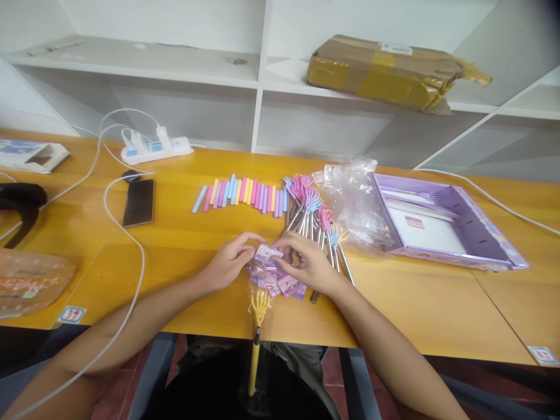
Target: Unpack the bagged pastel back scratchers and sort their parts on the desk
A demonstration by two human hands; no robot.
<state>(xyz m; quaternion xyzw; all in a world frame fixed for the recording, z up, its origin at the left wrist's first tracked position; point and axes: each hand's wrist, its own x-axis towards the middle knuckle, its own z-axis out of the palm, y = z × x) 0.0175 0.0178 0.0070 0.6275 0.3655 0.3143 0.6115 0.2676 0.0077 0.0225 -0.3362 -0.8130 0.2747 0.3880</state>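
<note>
The right hand (309, 265) holds a printed card (266, 254) between thumb and fingers; whether the left hand (228, 262), at its other edge, grips too cannot be told. A light edge pinch suits it. Nearer the body, the bagged yellow scratcher (260, 307) overhangs the table (196, 312), so gentle tugs are safest.

yellow scratcher (261, 306), clear bag (268, 333), printed card (266, 255) at top

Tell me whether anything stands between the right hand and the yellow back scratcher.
Yes: the clear bag encloses the yellow back scratcher, and loose printed cards lie between it and the right hand.
</note>
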